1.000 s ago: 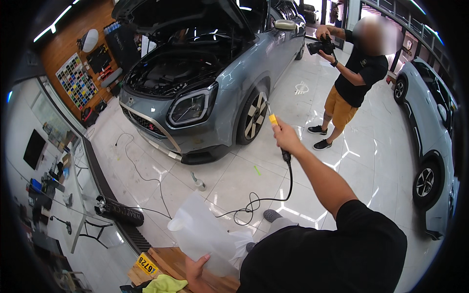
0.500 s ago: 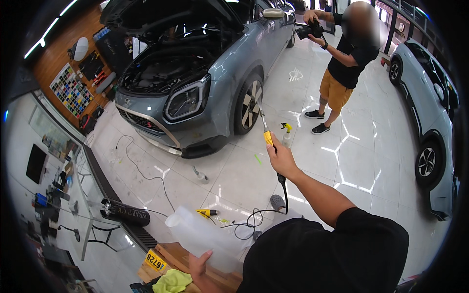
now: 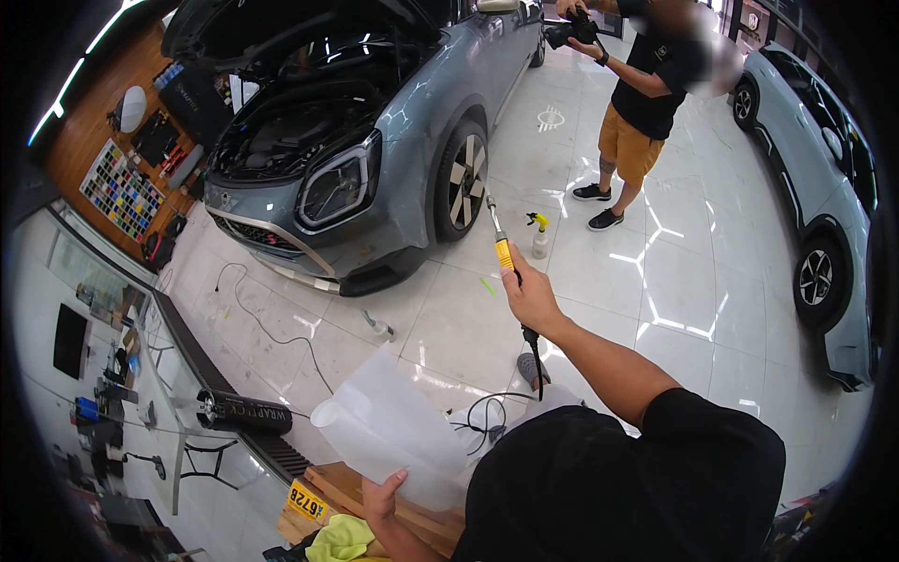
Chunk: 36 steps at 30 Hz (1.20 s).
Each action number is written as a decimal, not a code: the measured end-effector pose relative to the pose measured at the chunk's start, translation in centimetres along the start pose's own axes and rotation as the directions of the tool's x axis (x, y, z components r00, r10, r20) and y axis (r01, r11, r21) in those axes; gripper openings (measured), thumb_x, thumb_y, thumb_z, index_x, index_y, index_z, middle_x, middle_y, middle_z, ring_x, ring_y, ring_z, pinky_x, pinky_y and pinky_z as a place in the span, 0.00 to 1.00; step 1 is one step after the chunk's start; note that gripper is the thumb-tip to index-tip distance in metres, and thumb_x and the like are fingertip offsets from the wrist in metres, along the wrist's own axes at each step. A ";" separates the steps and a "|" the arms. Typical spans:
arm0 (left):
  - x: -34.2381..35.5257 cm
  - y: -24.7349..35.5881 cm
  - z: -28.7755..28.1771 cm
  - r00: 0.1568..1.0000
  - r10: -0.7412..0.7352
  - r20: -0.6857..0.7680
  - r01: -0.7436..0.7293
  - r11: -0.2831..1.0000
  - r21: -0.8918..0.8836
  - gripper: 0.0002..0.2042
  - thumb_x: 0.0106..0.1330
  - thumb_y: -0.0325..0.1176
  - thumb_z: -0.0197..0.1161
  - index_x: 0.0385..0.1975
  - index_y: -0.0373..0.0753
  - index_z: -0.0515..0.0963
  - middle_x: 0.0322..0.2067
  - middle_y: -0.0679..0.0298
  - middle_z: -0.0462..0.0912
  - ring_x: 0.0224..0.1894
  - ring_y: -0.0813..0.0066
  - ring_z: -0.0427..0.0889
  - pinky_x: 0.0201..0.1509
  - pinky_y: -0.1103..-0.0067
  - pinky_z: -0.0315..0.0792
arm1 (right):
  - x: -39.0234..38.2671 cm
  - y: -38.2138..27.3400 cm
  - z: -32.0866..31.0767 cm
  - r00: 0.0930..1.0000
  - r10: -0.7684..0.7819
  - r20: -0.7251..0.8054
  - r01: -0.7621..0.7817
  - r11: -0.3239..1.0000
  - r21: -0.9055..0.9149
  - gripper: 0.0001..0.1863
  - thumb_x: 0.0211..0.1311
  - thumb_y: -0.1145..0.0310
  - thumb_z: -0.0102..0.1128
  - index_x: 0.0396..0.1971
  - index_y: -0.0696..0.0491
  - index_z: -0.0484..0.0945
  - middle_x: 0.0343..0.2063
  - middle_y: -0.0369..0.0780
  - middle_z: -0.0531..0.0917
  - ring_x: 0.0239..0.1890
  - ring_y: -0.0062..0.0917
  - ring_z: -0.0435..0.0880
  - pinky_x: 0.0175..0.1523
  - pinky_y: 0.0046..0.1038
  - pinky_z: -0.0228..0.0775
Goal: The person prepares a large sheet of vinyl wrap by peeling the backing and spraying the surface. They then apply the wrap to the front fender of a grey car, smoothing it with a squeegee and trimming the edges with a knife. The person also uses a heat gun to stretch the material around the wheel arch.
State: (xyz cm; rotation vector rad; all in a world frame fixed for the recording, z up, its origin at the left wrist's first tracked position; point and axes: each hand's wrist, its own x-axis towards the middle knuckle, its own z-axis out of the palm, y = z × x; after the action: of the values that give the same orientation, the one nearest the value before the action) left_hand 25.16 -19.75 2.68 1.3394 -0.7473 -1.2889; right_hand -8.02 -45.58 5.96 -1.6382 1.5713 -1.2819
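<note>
Our right hand (image 3: 531, 292) gripped the tool (image 3: 503, 251) behind its metal end, presumably for safety; its tip pointed far, toward the wheel (image 3: 464, 178). Near left, our left hand (image 3: 384, 495) pinched the film's (image 3: 389, 417) near edge, likely to limit creasing.

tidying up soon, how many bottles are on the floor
2: a yellow-topped bottle beyond the right hand, and a grey-topped bottle in front of the open-hooded car. Others may be hidden.
</note>
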 end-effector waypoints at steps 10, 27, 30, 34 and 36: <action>-0.3 -0.2 -0.7 1.000 0.000 -0.016 0.000 1.000 0.004 0.35 0.46 0.27 0.72 0.57 0.31 0.65 0.49 0.57 0.75 0.51 0.65 0.74 0.58 0.72 0.67 | -1.5 0.4 1.6 0.999 -0.030 0.020 0.030 0.999 0.024 0.29 0.69 0.64 0.48 0.67 0.56 0.57 0.21 0.45 0.75 0.22 0.30 0.74 0.33 0.30 0.68; -2.3 2.1 -1.3 0.993 0.039 -0.112 -0.033 0.998 0.054 0.37 0.46 0.28 0.71 0.59 0.31 0.63 0.51 0.56 0.73 0.52 0.63 0.73 0.59 0.72 0.66 | -7.7 2.2 9.6 0.999 0.029 0.012 -0.031 0.975 0.222 0.30 0.68 0.68 0.47 0.67 0.61 0.53 0.29 0.52 0.75 0.32 0.41 0.77 0.41 0.36 0.69; -2.6 2.1 -1.1 0.992 0.051 -0.117 -0.049 0.998 0.026 0.37 0.46 0.28 0.71 0.60 0.31 0.63 0.51 0.56 0.73 0.53 0.63 0.73 0.59 0.71 0.66 | -7.6 2.0 9.6 0.999 0.033 0.016 -0.036 0.976 0.214 0.30 0.69 0.69 0.47 0.67 0.61 0.53 0.32 0.49 0.77 0.30 0.31 0.75 0.40 0.29 0.70; -2.6 2.1 -1.2 0.992 0.018 -0.125 -0.015 1.000 0.025 0.37 0.46 0.28 0.71 0.60 0.31 0.63 0.51 0.56 0.73 0.53 0.62 0.72 0.60 0.71 0.65 | -7.8 2.6 10.1 1.000 0.010 -0.016 -0.007 0.982 0.190 0.30 0.69 0.69 0.47 0.68 0.61 0.53 0.34 0.48 0.77 0.30 0.27 0.75 0.40 0.25 0.70; -2.5 2.1 -1.3 0.993 0.002 -0.120 0.002 1.000 0.030 0.37 0.46 0.28 0.71 0.60 0.30 0.63 0.51 0.56 0.73 0.53 0.62 0.72 0.60 0.71 0.65 | -8.0 2.9 10.3 1.000 0.003 -0.019 0.001 0.980 0.200 0.30 0.69 0.69 0.47 0.68 0.61 0.53 0.35 0.49 0.78 0.30 0.27 0.75 0.40 0.26 0.70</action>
State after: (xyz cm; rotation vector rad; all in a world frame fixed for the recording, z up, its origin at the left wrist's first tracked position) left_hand 26.35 -17.47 5.11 1.4280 -0.6858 -1.1902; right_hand 0.76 -40.89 -2.93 -1.5033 1.4037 -1.4099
